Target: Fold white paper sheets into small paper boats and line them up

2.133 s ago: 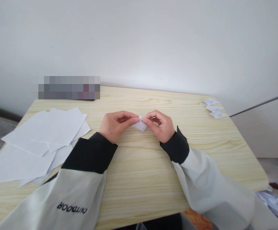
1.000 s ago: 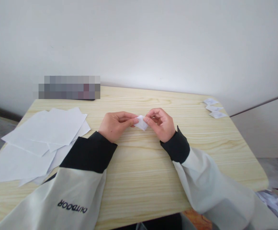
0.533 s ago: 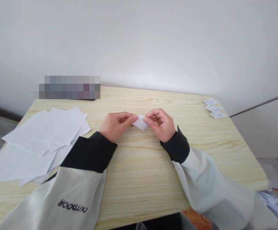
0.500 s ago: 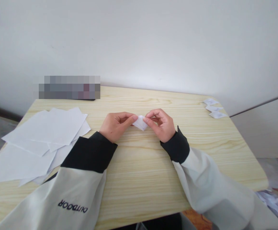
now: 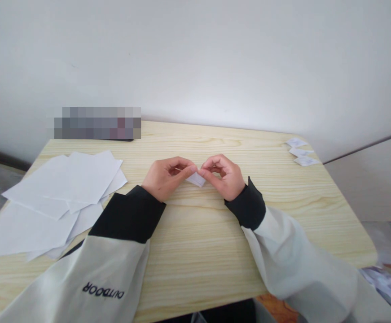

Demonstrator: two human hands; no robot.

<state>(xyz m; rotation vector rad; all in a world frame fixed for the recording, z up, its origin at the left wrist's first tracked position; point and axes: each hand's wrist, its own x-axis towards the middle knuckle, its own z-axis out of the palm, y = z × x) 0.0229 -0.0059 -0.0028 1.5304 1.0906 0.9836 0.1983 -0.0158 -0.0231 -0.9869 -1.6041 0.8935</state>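
Note:
A small folded piece of white paper [image 5: 197, 180] is held over the middle of the table, its lower corner pointing toward me. My left hand [image 5: 167, 177] pinches its upper edge from the left between thumb and fingers. From the right, my right hand [image 5: 225, 176] pinches the same edge. The two thumb tips almost meet above the paper and cover its top part. Fine fold lines are too small to make out.
Loose white sheets [image 5: 77, 179] lie overlapping on the left of the wooden table [image 5: 198, 251]. Several small folded papers [image 5: 305, 160] sit in a row near the right back edge. A blurred-out object [image 5: 97, 125] stands at the back left, by the white wall [image 5: 215, 58].
My thumbs have come closer together along the top of the folded paper, so less of it shows. The sheets and the other folded papers have stayed where they were.

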